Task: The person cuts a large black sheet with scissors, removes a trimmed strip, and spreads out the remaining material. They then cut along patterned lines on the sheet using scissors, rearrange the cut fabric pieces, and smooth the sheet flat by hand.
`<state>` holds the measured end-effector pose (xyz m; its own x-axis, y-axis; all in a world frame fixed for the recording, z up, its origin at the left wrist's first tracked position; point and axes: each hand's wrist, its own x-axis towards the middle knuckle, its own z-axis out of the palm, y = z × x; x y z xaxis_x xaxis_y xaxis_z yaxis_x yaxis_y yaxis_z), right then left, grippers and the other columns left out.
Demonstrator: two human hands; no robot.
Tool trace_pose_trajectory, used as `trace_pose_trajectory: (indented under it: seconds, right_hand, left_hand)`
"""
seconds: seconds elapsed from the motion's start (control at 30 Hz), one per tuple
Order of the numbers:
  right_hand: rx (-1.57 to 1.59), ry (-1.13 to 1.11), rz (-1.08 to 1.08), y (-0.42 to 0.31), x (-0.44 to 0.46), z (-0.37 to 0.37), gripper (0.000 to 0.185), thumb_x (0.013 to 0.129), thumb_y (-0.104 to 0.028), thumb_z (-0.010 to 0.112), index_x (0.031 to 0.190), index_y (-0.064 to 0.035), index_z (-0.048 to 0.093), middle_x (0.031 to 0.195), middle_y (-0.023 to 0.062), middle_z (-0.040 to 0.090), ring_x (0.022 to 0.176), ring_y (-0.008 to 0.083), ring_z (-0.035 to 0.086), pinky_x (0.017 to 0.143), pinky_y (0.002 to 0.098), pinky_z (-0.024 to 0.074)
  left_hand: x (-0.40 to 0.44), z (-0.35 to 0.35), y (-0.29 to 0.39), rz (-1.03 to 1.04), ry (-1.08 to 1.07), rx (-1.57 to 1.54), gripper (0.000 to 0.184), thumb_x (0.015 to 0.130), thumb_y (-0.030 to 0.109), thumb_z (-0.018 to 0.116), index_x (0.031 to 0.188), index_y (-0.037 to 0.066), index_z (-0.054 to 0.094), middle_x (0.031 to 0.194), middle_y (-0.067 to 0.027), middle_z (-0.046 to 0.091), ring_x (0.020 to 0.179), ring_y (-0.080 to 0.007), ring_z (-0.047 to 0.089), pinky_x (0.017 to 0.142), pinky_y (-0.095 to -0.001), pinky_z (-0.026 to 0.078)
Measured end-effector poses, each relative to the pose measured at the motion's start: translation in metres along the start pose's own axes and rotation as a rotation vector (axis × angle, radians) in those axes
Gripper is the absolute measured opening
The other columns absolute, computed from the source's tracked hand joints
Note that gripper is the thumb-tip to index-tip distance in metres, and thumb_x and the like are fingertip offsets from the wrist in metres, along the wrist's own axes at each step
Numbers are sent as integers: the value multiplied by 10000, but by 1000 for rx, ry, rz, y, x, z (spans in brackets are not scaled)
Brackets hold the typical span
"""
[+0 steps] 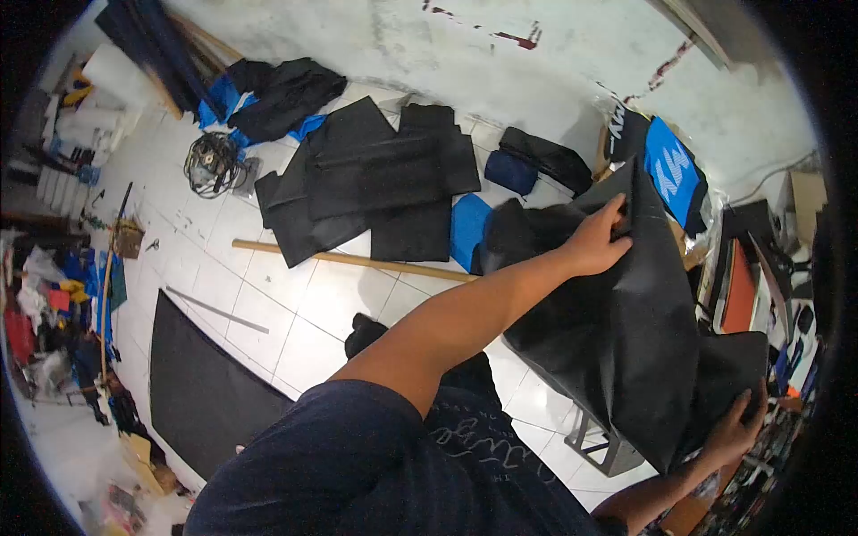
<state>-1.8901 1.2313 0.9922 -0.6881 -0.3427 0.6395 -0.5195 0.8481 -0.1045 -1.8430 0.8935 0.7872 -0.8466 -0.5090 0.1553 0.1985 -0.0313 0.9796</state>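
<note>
At right in my remote view is one black sheet [648, 330]; the left hand [594, 241] pinches a fold toward its far side, the right hand's [735, 433] fingers rest slightly parted at its near edge, grip unclear. I'd judge even, gentle tension best against creasing. Leftward: one wooden stick [357, 258], one metal strip [219, 310], nearest, one dark panel [210, 384]

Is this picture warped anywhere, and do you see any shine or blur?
Head view: strong wide-angle curving with blackened corners; head view: faint sheen on the black sheet near the left hand; head view: clutter at left looks soft.
</note>
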Motion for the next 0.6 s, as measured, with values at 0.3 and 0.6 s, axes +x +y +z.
trace_pose_trajectory:
  seconds: [0.3,0.6]
  right_hand:
    - [139,-471,-201,-91,-103,235,234,906,-169,561,1092,-41,622,1040,148,643,974,357,597,855,431,454]
    - [560,-896,592,-46,-160,430,457,889,-261,585,1249,17,539,1104,167,636,1003,313,612,838,423,475]
  left_hand:
    - [-211,-247,-127,-478,-36,602,618,799,353,670,1265,-22,513,1269,-224,537,1203,-367,493,1020,-417,386]
    - [-682,-436,-95,-1338,660,831,428,808,380,634,1019,8,643,1099,-226,628,1052,-364,584,909,-402,456]
